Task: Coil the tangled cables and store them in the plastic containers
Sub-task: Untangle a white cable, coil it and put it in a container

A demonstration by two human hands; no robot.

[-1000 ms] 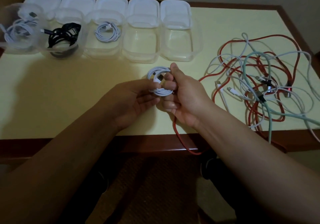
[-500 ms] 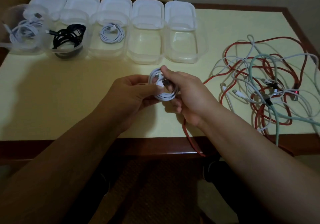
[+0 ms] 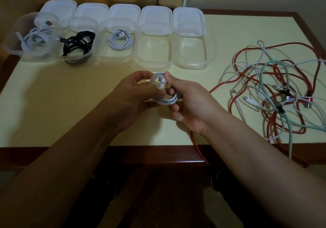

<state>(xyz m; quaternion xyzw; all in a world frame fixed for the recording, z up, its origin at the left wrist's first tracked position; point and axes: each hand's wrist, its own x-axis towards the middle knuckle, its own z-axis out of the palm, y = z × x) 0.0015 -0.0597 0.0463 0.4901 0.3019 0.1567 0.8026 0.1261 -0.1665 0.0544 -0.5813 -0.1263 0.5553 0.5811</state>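
Clear glossy plastic containers (image 3: 153, 58); smooth matt cream tabletop (image 3: 70, 95), glossy dark wood edge (image 3: 151, 154)

Five clear plastic containers (image 3: 154, 51) stand in a row across the upper left of the frame, with five white lids (image 3: 156, 15) lined up behind them. Three containers each hold one coiled cable: two white (image 3: 120, 40), one black (image 3: 78, 46). A fourth coil (image 3: 165, 93), white, sits at frame centre between two hands (image 3: 134, 95). The tangle (image 3: 275, 90) at the right seems to hold about four or five cables: red, white and pale green.
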